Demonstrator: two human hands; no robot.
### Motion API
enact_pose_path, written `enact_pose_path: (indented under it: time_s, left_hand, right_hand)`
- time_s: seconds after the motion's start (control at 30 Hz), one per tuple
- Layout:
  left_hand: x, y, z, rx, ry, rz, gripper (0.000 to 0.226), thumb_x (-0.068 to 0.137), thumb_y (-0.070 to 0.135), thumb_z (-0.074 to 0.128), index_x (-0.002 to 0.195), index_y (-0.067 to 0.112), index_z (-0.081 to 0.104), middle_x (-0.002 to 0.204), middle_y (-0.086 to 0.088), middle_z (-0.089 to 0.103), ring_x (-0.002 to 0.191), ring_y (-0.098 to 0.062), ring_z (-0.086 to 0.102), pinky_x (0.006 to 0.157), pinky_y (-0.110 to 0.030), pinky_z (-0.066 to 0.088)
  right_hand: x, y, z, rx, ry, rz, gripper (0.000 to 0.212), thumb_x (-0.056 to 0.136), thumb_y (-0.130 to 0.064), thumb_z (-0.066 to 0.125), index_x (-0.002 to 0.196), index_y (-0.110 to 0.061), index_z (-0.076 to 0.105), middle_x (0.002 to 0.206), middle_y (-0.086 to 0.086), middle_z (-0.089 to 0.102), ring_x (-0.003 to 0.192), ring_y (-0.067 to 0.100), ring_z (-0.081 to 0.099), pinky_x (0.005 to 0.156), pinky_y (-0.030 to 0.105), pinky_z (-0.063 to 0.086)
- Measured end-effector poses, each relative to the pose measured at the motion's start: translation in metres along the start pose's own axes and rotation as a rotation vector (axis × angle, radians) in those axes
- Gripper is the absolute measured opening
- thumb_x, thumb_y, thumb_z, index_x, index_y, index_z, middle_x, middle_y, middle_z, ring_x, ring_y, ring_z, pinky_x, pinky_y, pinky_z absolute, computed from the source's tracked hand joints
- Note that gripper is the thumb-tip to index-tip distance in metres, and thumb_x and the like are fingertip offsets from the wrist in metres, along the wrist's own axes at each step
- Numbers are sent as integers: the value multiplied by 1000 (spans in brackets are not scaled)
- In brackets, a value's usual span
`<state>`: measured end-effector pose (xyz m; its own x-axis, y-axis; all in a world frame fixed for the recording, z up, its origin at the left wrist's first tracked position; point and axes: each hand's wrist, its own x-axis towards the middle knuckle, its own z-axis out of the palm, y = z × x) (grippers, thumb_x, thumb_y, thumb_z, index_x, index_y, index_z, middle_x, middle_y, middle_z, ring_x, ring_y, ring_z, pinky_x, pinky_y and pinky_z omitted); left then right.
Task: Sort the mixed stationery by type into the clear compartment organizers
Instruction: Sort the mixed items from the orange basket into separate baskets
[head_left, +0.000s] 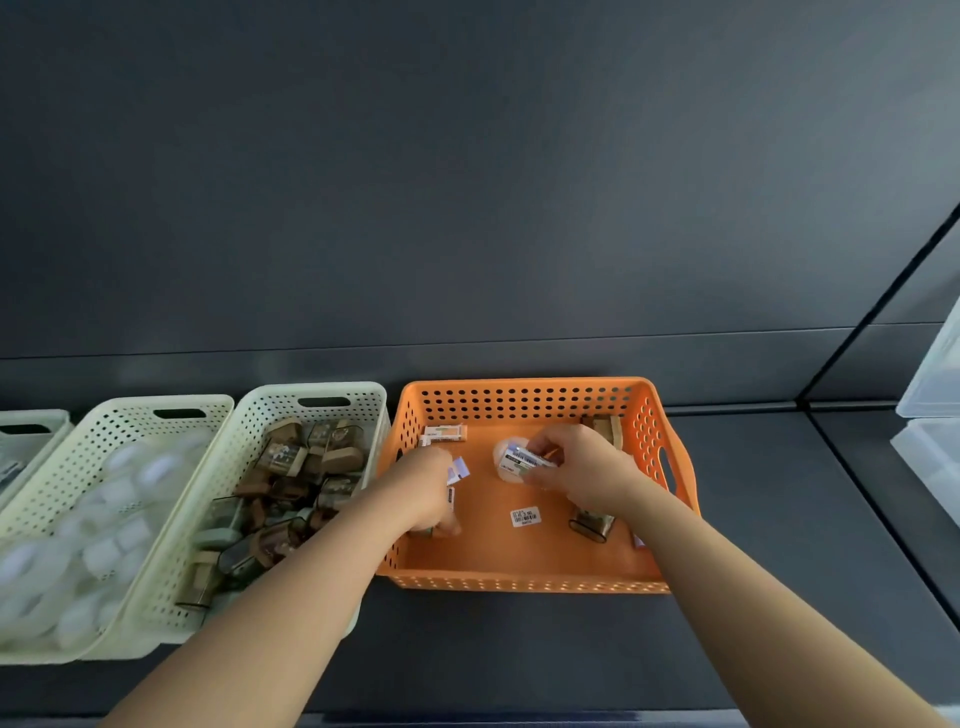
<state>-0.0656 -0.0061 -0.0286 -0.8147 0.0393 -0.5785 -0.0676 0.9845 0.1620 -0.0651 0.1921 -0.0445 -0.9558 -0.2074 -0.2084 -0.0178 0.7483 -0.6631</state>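
Note:
Both my hands reach into an orange perforated basket (540, 577) on the dark table. My left hand (423, 493) grips small white labelled packets, with a purple-white one showing at its fingers. My right hand (582, 467) pinches a small labelled packet (524, 460) over a round white tape roll (506, 467). A white eraser packet (442, 434) lies at the basket's back left. A barcode label (524, 516) sits on the floor of the basket. A dark clip-like item (589, 525) lies under my right wrist, and a brown item (608, 428) rests at the back right.
Left of the orange basket stand cream perforated baskets: one (311, 400) holds several brown and dark items, another (104, 431) holds several white tape rolls. A third basket (31, 421) is cut off at the far left. Clear plastic boxes (930, 415) stand at the right edge.

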Motion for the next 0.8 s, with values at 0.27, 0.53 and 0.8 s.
enact_pose_path:
  time_s: [0.27,0.53,0.8]
  left_hand:
    - [16,3,1,-41,-130,-136,85,71,10,82,142,13,35,109,-7,62,77,-20,70,72,-34,60]
    - [7,2,1,-17,-87,15,72,70,16,83,131,15,45,99,-2,63,72,-15,69,63,-27,59]
    - [-15,-15,-12,-335,134,167,23,77,21,78,87,21,58,85,0,67,65,-14,68,60,-30,59]
  right_hand:
    - [-9,4,4,-23,12,15,19,87,-34,67,103,-24,63,98,-5,66,79,7,59,59,21,47]
    - [-11,11,5,28,14,40,21,87,-34,66,105,-23,62,96,-6,63,81,9,60,66,25,54]
    - [0,-6,2,82,83,-35,13,85,-29,69,96,-26,64,90,-11,64,80,6,60,67,22,51]
